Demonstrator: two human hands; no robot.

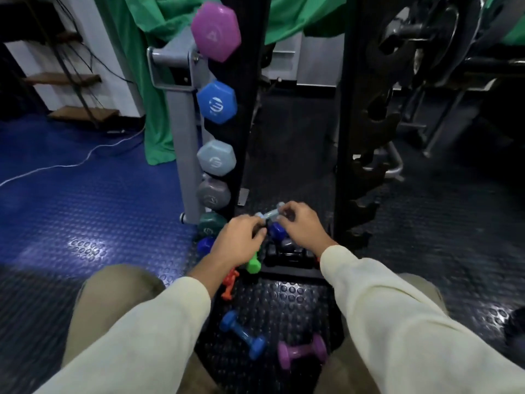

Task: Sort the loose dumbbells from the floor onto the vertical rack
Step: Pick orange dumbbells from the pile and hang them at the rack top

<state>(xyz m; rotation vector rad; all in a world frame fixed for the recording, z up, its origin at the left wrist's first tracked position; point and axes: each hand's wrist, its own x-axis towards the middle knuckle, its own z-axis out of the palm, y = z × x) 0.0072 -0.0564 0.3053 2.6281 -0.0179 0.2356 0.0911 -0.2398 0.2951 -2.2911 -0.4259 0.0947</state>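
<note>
While our left hand (238,240) and right hand (301,223) both grip a pale blue dumbbell (270,214) at the grey vertical rack's (184,132) foot, five colours sit racked toward twelve o'clock, leaving blue (244,335), purple (302,351), orange (229,284) and green (253,264) dumbbells floor-bound toward six.

A gym, probably at home: dumbbells are sitting on a vertical rack (184,132), weight plates (420,38) hanging over studded rubber flooring (85,211).
</note>
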